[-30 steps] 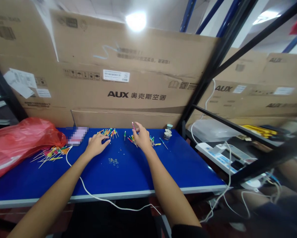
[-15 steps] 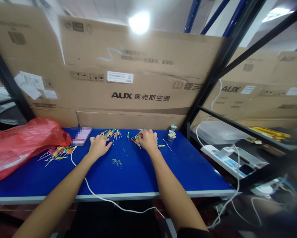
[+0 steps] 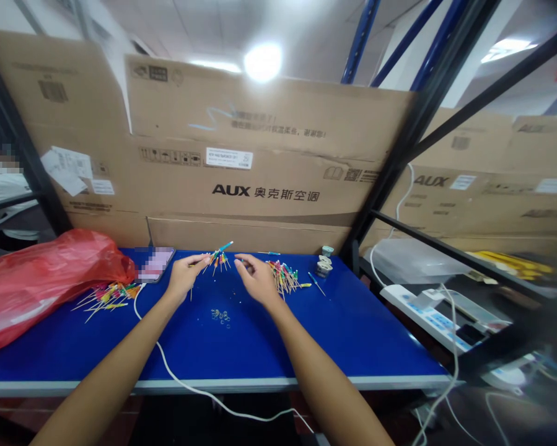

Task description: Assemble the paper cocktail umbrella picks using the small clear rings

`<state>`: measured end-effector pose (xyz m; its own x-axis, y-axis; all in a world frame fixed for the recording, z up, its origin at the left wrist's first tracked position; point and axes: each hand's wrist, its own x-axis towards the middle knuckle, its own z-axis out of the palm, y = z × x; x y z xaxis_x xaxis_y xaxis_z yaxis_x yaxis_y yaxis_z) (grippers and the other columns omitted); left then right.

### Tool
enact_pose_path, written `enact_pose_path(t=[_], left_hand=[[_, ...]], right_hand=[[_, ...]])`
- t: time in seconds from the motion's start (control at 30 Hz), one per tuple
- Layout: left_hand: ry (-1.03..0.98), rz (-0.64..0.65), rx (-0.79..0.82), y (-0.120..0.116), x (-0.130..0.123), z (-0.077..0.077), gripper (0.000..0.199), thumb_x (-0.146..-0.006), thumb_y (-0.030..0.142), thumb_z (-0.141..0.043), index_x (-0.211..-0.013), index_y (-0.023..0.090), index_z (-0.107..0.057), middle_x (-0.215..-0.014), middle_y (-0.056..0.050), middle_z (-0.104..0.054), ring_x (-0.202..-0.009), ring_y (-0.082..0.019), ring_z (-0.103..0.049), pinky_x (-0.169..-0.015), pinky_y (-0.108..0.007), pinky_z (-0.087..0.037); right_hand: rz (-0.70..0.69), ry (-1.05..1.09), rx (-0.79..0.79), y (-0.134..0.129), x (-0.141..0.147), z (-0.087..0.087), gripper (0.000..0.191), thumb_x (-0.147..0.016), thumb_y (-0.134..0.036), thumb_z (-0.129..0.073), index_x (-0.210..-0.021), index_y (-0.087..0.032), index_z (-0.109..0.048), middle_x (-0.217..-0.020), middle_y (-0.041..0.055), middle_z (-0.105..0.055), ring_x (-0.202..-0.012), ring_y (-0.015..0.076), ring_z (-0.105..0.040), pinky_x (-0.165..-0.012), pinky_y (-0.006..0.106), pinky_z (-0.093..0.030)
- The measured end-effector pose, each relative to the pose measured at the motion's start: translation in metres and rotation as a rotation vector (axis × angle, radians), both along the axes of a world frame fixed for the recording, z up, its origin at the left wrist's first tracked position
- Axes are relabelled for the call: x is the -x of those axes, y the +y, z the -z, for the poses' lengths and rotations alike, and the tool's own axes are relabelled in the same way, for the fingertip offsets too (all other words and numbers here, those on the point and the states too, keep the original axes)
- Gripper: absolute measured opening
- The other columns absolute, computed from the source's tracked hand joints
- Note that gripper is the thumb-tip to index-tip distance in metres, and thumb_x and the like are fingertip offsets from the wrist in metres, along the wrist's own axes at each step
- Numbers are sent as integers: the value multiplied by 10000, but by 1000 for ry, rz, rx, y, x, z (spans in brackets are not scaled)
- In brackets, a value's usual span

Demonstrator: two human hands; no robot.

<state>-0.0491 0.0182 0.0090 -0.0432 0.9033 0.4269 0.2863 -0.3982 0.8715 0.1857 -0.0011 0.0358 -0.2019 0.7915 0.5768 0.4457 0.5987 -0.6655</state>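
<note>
My left hand (image 3: 184,275) is closed over the blue table, its thumb and fingers pinching a folded cocktail umbrella (image 3: 225,246) whose blue paper end points up to the right. A thin stick end shows beneath that hand. Behind its fingertips lies a small group of colourful cocktail umbrellas (image 3: 220,262). My right hand (image 3: 258,280) is just to the right, fingers bent, thumb and forefinger apart, with nothing clearly held. Beside it is a larger pile of cocktail umbrellas (image 3: 285,279), partly hidden by the hand. Small rubber bands (image 3: 221,318) lie in front, between my forearms.
A red plastic bag (image 3: 50,285) and more umbrellas (image 3: 108,296) occupy the left side, near a phone (image 3: 160,265) with a white cable (image 3: 166,367). Small tubs (image 3: 323,267) stand back right. A cardboard wall (image 3: 259,217) closes the back; a power strip (image 3: 412,313) sits right.
My right hand has left the right-hand pile, moving left and slightly nearer, and its fingers have parted. My left hand has lifted a blue cocktail umbrella. The view has tilted up slightly.
</note>
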Motion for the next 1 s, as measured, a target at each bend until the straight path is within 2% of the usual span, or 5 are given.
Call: enact_pose_path(t=[0.1, 0.3, 0.5, 0.7, 1.0], left_hand=[[-147, 184, 56, -4, -12, 3, 430, -843, 488, -705, -1094, 145, -773, -1101, -153, -771, -977, -282, -719, -847, -390, -548], [-240, 383, 133, -13, -25, 7, 393, -714, 414, -846, -975, 135, -757, -930, -139, -791, -900, -274, -752, -873, -405, -565], [-225, 545, 260, -17, -25, -2, 497, -645, 335, -903, -1068, 161, -707, -774, -78, -781, -787, -239, -760, -843, -385, -575], [-144, 514, 195, -14, -29, -1, 321, -664, 379, -884, -847, 154, -747, -868, -102, -795, -853, -250, -754, -840, -382, -581], [-107, 403, 123, -9, -26, 5, 267, -717, 393, -846, -862, 173, -799, -823, -64, -794, -769, -213, -721, -762, -331, -567]], right_hand=[[-142, 245, 144, -2, 22, 11, 405, -961, -517, -518, -1194, -215, -655, -770, 34, -677, -715, 205, -631, -685, 321, -505], [-126, 307, 129, -2, 25, 12, 387, -933, -543, -544, -796, -202, -666, -678, 9, -613, -648, 167, -575, -653, 289, -489], [-167, 307, 166, -2, 23, 12, 340, -862, -538, -651, -897, -202, -691, -769, 28, -689, -638, 170, -610, -582, 277, -502], [-194, 223, 163, -1, 20, 14, 267, -861, -468, -665, -859, -204, -697, -724, 26, -689, -601, 168, -597, -560, 276, -479], [-187, 135, 79, -4, 14, 4, 262, -901, -437, -611, -830, -203, -705, -784, 45, -715, -695, 192, -620, -643, 293, -488]])
